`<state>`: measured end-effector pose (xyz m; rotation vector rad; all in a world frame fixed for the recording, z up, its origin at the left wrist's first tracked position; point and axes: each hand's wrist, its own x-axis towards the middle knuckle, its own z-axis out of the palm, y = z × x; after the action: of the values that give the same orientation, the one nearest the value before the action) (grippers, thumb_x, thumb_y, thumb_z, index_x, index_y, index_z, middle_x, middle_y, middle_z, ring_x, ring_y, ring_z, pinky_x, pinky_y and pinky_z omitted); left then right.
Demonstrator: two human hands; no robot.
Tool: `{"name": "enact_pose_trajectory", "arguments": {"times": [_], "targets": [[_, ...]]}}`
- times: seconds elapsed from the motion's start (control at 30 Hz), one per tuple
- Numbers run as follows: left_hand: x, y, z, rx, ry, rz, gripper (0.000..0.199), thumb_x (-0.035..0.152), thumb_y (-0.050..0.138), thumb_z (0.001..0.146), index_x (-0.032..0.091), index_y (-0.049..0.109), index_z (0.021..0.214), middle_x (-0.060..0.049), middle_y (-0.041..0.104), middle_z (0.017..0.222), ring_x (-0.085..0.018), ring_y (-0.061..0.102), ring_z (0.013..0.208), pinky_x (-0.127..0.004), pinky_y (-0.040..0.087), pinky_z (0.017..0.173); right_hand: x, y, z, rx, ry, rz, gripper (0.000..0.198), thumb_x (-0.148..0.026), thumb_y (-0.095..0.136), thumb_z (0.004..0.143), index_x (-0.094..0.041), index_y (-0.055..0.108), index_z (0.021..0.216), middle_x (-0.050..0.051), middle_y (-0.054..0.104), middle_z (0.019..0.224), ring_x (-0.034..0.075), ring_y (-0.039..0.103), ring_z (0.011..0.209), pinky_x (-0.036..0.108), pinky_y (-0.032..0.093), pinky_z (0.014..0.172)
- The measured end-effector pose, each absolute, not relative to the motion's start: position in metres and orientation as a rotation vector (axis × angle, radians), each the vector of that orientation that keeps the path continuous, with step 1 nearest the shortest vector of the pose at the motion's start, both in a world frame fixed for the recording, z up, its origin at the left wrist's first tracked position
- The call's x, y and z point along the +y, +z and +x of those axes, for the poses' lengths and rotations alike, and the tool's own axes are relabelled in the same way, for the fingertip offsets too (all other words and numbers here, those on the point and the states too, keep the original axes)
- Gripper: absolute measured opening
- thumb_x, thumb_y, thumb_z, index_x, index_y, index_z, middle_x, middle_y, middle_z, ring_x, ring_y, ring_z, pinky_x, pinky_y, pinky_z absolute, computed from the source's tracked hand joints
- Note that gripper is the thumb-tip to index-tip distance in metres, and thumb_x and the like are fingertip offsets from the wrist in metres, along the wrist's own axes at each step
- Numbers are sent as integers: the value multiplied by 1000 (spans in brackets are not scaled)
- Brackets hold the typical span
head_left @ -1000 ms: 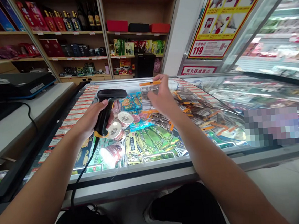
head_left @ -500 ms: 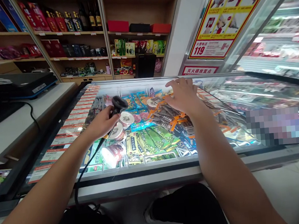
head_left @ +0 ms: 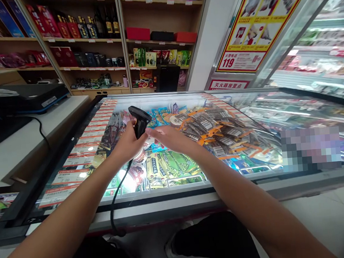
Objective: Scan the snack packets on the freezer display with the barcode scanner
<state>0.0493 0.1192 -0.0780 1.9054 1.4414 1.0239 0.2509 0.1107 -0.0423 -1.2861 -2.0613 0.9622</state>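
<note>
lower grip of the scanner [head_left: 140,123] hidden inside the left hand [head_left: 127,145]. cups under both hands at 12 o'clock mostly covered. cable [head_left: 114,205] lost at 6 o'clock behind the freezer rim [head_left: 178,208]. pixelated patch [head_left: 310,148] at 3 o'clock unreadable. price tags [head_left: 81,150] at 9 o'clock too small to read. forearms cut by bottom edge.

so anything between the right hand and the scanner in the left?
Nothing visible. The right hand reaches across the open freezer, fingertips right beside the scanner gripped in the left hand; whether they touch is unclear.
</note>
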Motion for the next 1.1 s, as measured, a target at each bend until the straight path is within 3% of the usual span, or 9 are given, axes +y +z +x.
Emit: {"name": "enact_pose_trajectory", "arguments": {"times": [0.1, 0.23, 0.4, 0.57, 0.7, 0.8, 0.9, 0.97, 1.1], "targets": [[110, -79, 60, 1326, 1048, 1976, 62, 49, 59, 97, 17, 43, 148, -19, 67, 137, -36, 64, 130, -51, 51, 108, 112, -58, 236, -1790, 1222, -1226, 64, -84, 64, 90, -22, 70, 105, 11, 73, 101, 23, 66, 82, 34, 51, 64], [101, -77, 70, 1235, 1072, 2192, 70, 36, 60, 91, 14, 42, 155, -23, 53, 157, -42, 50, 147, -59, 42, 120, 120, -77, 223, -1470, 1437, -1080, 62, -78, 76, 83, -22, 70, 111, 6, 71, 93, 21, 65, 80, 34, 51, 67], [97, -71, 67, 1256, 1184, 2321, 77, 49, 58, 98, 11, 36, 161, -21, 67, 136, -39, 59, 130, -61, 43, 116, 125, -72, 235, -1194, 1342, -880, 48, -61, 86, 79, -22, 71, 104, 5, 73, 98, 20, 68, 87, 33, 54, 76], [103, -69, 74, 1292, 1239, 2214, 47, 46, 50, 103, 18, 57, 140, -14, 73, 118, -32, 68, 111, -50, 53, 101, 117, -21, 297, -1170, 1368, -614, 46, -53, 87, 76, -26, 63, 104, -4, 62, 76, 14, 56, 62, 31, 49, 61], [119, -64, 117, 1337, 870, 2261, 44, 54, 53, 100, 21, 66, 126, -18, 70, 136, -39, 65, 127, -57, 51, 105, 116, 18, 360, -1203, 1308, -556, 40, -52, 83, 78, -28, 57, 97, -8, 41, 66, 11, 38, 52, 27, 38, 53], [136, -54, 166, 1509, 752, 2238, 60, 68, 53, 98, 20, 65, 131, -22, 62, 150, -47, 52, 143, -70, 37, 117, 122, 19, 395, -1144, 1295, -462, 41, -53, 83, 78, -28, 53, 90, -9, 35, 65, 12, 29, 51, 28, 34, 52], [156, -47, 210, 1585, 707, 2156, 75, 80, 52, 93, 19, 65, 136, -26, 56, 156, -51, 45, 149, -72, 33, 118, 129, 4, 413, -1059, 1362, -315, 41, -48, 85, 78, -27, 50, 86, -11, 32, 62, 10, 23, 48, 27, 29, 51], [166, -46, 231, 1572, 746, 2152, 72, 78, 56, 93, 20, 67, 133, -24, 60, 152, -50, 47, 145, -70, 33, 118, 131, -5, 418, -1029, 1449, -245, 40, -44, 85, 78, -26, 50, 85, -12, 32, 62, 9, 22, 47, 26, 29, 50], [168, -44, 251, 1469, 974, 2183, 42, 53, 74, 91, 20, 70, 117, -16, 72, 136, -41, 59, 134, -57, 42, 114, 129, -9, 417, -1010, 1600, -157, 39, -40, 84, 81, -25, 49, 86, -12, 32, 61, 7, 21, 46, 22, 31, 50]]}}
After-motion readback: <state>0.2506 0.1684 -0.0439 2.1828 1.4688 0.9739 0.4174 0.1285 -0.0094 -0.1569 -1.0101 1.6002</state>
